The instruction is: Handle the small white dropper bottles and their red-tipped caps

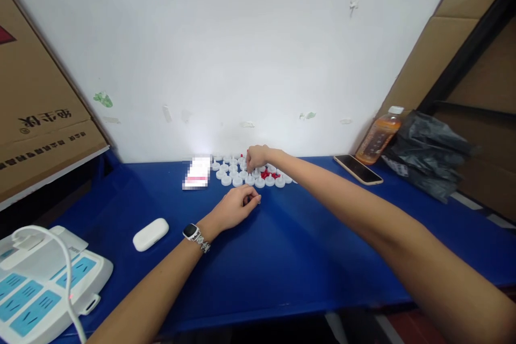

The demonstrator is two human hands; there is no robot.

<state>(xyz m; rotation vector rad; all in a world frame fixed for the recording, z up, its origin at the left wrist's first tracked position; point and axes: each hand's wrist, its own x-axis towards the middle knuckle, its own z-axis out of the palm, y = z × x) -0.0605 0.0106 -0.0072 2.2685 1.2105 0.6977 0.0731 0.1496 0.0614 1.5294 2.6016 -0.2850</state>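
Note:
Many round white caps with upright spouts (237, 180) stand in a cluster on the blue table, close to the wall. Small red pieces (269, 174) lie heaped among them, toward the right of the cluster. Over the caps, my right hand (257, 156) points its closed fingers down at a spout. The fingertips appear to pinch it, though the hand partly covers the spot. In front of the cluster, my left hand (237, 206) rests on the table with curled fingers, thumb close to the index finger. Whatever may lie inside that curl is hidden. A watch (192, 232) is on my left wrist.
A blurred-out bright card or screen (198, 172) lies left of the caps. Nearer are a white oval case (151, 234) and a power strip (52, 285) with a cable. To the right are a phone (358, 169), an orange drink bottle (379, 135) and a dark plastic bag (429, 150).

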